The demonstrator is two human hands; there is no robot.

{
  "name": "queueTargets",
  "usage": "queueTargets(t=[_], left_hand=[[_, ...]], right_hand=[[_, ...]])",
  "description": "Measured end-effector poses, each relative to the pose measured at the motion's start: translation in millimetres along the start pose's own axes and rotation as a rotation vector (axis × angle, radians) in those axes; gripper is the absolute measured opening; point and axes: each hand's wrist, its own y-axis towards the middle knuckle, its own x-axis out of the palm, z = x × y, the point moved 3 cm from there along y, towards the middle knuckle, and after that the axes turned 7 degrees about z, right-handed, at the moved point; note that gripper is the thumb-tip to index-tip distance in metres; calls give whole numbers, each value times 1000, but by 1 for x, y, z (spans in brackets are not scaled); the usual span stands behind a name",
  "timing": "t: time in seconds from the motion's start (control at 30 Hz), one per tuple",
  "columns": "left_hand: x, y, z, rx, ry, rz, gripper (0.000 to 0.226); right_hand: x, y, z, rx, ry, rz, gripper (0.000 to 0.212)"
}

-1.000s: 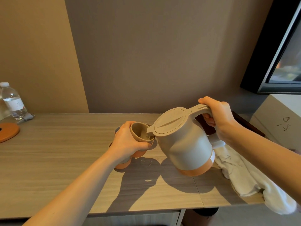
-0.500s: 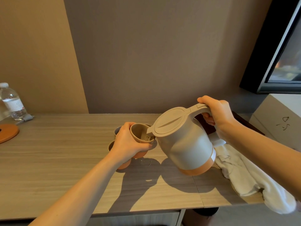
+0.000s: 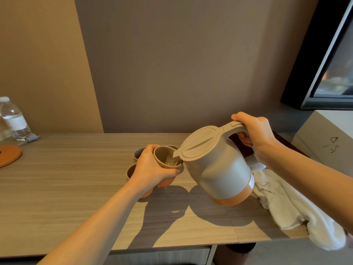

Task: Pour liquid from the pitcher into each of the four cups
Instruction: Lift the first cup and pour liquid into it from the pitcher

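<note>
My right hand has its grip wrapped round the handle of the pitcher, which hangs over the bench, body axis tilted left, spout inside the held cup. My left hand grips that cup, tipped toward the spout. Cups seen: four, three clustered behind and below my left hand. Pitcher and cups look smooth, matte grey-beige with orange bases. One crumpled white cloth lies right of the pitcher.

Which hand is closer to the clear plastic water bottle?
Left. The left hand grips a cup mid-table, well right of the clear plastic water bottle; the right hand is farther right, on the pitcher handle.
</note>
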Motion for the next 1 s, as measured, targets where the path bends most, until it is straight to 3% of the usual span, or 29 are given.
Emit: queueTargets(t=[0.43,1.0], left_hand=[[0,-10,6,-84,-106,7,87],[6,-13,7,-133,-66,8,88]], right_hand=[[0,0,0,-6,-4,5,30],[0,-2,-3,-31,-5,-6,30]])
